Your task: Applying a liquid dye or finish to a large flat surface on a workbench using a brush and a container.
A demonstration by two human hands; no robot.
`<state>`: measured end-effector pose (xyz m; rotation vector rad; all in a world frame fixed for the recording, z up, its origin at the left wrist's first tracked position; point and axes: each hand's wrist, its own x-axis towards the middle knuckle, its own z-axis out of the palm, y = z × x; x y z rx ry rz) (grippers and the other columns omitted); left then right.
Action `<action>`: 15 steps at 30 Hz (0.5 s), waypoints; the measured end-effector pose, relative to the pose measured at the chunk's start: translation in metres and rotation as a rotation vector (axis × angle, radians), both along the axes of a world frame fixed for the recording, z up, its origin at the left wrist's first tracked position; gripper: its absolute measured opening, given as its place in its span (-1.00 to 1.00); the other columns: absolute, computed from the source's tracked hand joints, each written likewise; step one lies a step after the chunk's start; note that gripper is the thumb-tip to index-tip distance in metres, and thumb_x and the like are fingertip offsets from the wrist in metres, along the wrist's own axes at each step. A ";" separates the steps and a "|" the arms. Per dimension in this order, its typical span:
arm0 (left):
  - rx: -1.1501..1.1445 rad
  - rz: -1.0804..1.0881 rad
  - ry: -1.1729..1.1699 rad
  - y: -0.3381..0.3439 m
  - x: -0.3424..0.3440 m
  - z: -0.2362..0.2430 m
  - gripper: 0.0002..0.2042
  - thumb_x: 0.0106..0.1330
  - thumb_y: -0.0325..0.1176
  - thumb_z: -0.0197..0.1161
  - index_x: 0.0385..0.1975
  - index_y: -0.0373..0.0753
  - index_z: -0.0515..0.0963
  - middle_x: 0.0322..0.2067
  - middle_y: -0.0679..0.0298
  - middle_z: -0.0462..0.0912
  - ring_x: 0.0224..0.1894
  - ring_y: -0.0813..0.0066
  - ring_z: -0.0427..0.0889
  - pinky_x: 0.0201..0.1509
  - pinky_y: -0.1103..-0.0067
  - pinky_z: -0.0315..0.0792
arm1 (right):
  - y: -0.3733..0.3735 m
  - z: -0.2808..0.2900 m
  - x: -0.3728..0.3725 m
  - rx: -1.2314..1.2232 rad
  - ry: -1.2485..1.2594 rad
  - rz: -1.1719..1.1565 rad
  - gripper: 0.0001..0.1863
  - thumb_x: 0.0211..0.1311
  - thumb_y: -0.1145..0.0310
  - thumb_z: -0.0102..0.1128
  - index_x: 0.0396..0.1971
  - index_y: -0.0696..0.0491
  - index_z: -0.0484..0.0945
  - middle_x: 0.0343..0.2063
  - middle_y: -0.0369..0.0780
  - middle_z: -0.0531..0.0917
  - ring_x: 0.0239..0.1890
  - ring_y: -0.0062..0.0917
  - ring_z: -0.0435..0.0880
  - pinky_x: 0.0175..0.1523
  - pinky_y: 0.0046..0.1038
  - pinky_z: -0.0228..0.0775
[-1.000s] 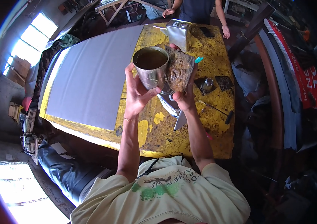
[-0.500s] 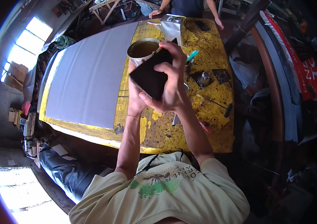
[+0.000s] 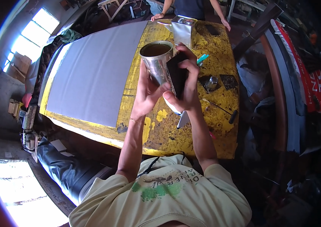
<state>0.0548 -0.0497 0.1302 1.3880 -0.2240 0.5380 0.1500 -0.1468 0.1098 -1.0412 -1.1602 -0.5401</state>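
Several things on yellow table (image 3: pixel 160 140): metal can (image 3: pixel 183 33) behind, grey sheet (image 3: pixel 96 77) left, black-handled tool (image 3: pixel 233 117) right. Left hand (image 3: pixel 144 94) wraps metal cup (image 3: pixel 157 65), right hand (image 3: pixel 190 89) grips dark slab (image 3: pixel 176 73) just beside it; both block mid-table. Since half a second ago: slab turned nearly edge-on, baring cup's side.

Over the feed I see a silver cup (image 3: pixel 155 65) of brown liquid (image 3: pixel 156 50), a black slab (image 3: pixel 176 73), a plain grey sheet (image 3: pixel 94 75), a yellow surface (image 3: pixel 221 130) mottled dark brown, a pale shirt (image 3: pixel 160 202) printed green and black, and a red-and-white banner (image 3: pixel 314 96).
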 end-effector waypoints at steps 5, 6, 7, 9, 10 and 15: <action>0.039 0.140 -0.043 -0.002 0.005 -0.007 -0.17 0.20 -0.52 0.31 0.38 -0.32 -0.12 0.22 0.11 0.29 0.27 0.31 0.30 0.34 0.41 0.21 | -0.001 0.001 -0.008 0.179 0.169 0.097 -0.19 0.07 -0.11 0.21 0.15 0.06 0.08 0.20 0.17 0.22 0.26 -0.09 0.22 0.30 -0.10 0.07; 0.010 0.143 -0.020 -0.004 0.003 -0.008 -0.14 0.19 -0.50 0.32 0.39 -0.30 -0.15 0.24 0.10 0.28 0.26 0.31 0.32 0.34 0.41 0.22 | -0.003 0.001 -0.013 0.274 0.307 0.109 -0.18 0.08 -0.12 0.18 0.17 0.10 0.08 0.18 0.18 0.26 0.22 -0.11 0.28 0.28 -0.14 0.10; 0.009 0.148 -0.022 -0.006 0.002 -0.007 -0.14 0.19 -0.50 0.32 0.39 -0.30 -0.15 0.24 0.10 0.28 0.26 0.31 0.32 0.34 0.41 0.22 | -0.008 0.010 -0.018 0.383 0.367 0.121 -0.20 0.07 -0.08 0.18 0.16 0.10 0.09 0.16 0.18 0.29 0.20 -0.10 0.30 0.27 -0.13 0.11; 0.023 0.179 -0.032 -0.010 0.001 -0.003 -0.11 0.16 -0.52 0.35 0.39 -0.28 -0.14 0.23 0.10 0.28 0.26 0.31 0.32 0.32 0.40 0.25 | -0.017 0.020 -0.016 0.357 0.166 -0.031 -0.22 0.04 -0.02 0.19 0.16 0.09 0.11 0.15 0.18 0.29 0.20 -0.10 0.31 0.28 -0.11 0.10; 0.038 0.178 -0.049 -0.013 0.002 -0.001 -0.10 0.12 -0.57 0.36 0.38 -0.27 -0.12 0.22 0.08 0.29 0.26 0.28 0.33 0.30 0.39 0.28 | -0.014 0.020 -0.013 0.333 0.047 -0.039 -0.23 0.02 0.00 0.22 0.14 0.08 0.13 0.15 0.18 0.29 0.20 -0.09 0.30 0.27 -0.08 0.10; 0.274 0.253 -0.109 -0.017 -0.003 0.005 -0.13 0.08 -0.68 0.32 0.36 -0.28 -0.08 0.18 0.03 0.30 0.24 0.23 0.35 0.27 0.39 0.33 | -0.009 0.018 -0.013 0.194 -0.129 -0.115 -0.31 -0.06 0.03 0.33 0.01 0.02 0.23 0.14 0.20 0.28 0.21 0.00 0.27 0.27 0.01 0.06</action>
